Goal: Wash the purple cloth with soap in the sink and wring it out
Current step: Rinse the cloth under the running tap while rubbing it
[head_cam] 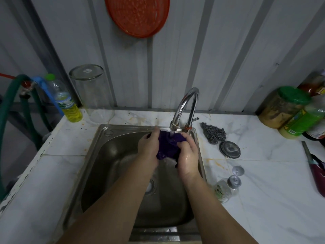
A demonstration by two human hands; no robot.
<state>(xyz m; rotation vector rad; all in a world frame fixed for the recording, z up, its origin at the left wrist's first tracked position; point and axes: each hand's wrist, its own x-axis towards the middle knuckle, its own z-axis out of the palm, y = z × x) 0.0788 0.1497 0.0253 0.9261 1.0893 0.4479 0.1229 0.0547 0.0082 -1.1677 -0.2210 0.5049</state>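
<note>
The purple cloth [168,145] is bunched up between both my hands, over the back of the steel sink [98,155]. Water runs from the curved chrome tap [184,106] straight onto the cloth. My left hand [149,148] grips its left side and my right hand [188,157], wet and shiny, grips its right side. A clear pump bottle of soap [224,189] stands on the counter just right of the sink. Part of the cloth is hidden inside my fingers.
A steel wool pad [213,132] and a round metal lid [229,149] lie right of the tap. Jars with green lids [288,106] crowd the back right. A yellow liquid bottle [67,101], a glass jar [91,92] and a green hose [10,111] stand at left.
</note>
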